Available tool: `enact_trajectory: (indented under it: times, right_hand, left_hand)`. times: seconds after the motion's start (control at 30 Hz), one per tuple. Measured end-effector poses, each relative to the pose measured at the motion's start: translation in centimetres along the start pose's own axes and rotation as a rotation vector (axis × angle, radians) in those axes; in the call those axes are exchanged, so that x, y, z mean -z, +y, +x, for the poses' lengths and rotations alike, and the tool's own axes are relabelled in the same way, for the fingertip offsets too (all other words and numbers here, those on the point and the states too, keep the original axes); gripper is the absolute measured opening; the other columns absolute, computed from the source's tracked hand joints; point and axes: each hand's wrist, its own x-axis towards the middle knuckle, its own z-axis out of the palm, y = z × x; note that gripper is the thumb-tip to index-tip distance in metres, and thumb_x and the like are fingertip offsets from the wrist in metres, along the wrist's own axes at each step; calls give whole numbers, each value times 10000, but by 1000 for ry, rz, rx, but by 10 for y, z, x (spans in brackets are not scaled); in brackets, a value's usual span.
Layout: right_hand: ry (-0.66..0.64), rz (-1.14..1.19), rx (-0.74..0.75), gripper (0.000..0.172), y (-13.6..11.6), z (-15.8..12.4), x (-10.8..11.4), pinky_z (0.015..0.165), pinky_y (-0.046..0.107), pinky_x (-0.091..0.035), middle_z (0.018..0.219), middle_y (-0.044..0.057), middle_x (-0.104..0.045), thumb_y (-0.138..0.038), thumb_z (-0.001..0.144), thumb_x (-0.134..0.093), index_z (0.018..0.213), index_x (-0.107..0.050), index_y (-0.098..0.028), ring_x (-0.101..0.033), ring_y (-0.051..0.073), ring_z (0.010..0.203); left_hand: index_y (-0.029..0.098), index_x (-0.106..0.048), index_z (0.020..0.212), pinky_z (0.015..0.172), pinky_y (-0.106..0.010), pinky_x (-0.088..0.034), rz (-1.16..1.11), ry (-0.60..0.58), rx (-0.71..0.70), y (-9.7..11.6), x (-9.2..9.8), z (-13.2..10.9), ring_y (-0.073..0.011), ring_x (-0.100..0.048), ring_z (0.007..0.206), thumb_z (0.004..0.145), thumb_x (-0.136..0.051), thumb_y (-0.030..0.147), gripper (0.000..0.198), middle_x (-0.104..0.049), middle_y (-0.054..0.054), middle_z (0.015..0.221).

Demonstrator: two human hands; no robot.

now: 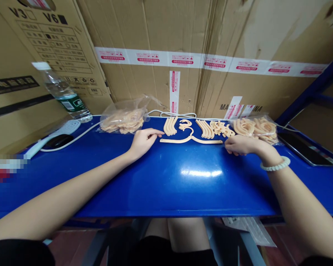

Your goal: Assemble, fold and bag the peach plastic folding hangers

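A beige hanger (191, 138), with a hook and two spread arms, lies on the blue table (166, 181). Close to its left end is my left hand (144, 142), its fingers partly curled and touching together near the tabletop. My right hand (240, 145) rests by the hanger's right end with its fingers curled in; whether anything is inside is hidden. Behind the hanger lie curved beige strips (170, 126), loose hooks (185, 124), a second group of strips (205, 128) and a pile of small beige pieces (221, 128).
Plastic bags of beige parts stand at the left (123, 120) and right (255, 129). A water bottle (68, 99), a black mouse (57, 141) and a white cable are at the left. A phone (305, 148) lies far right. Cardboard (155, 85) walls the back.
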Motion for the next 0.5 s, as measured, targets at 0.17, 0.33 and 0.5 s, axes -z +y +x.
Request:
enact_trajectory:
  times: [0.17, 0.33, 0.5]
  right_hand:
    - [16, -92, 119, 245, 0, 2, 1, 578, 267, -394, 637, 45, -630, -131, 815, -466, 593, -558, -177, -549, 158, 578]
    - [-5, -97, 229, 227, 0, 3, -1, 615, 273, -381, 616, 17, -608, -150, 794, -488, 579, -553, -185, -531, 160, 588]
    - [-17, -96, 208, 247, -2, 1, -2, 622, 275, -380, 605, 21, -600, -156, 797, -505, 557, -554, -188, -531, 167, 591]
  left_hand:
    - [210, -822, 981, 731, -310, -538, 11, 55, 6, 5, 0, -2, -200, -716, 784, 858, -497, 236, 348, -805, -23, 903]
    - [210, -826, 958, 730, -303, -544, 2, 61, 2, 10, 0, -3, -198, -721, 778, 842, -504, 230, 343, -805, -15, 871]
    - [225, -828, 922, 725, -294, -542, 21, 52, 3, 10, 0, -3, -192, -721, 760, 830, -507, 222, 334, -803, 0, 837]
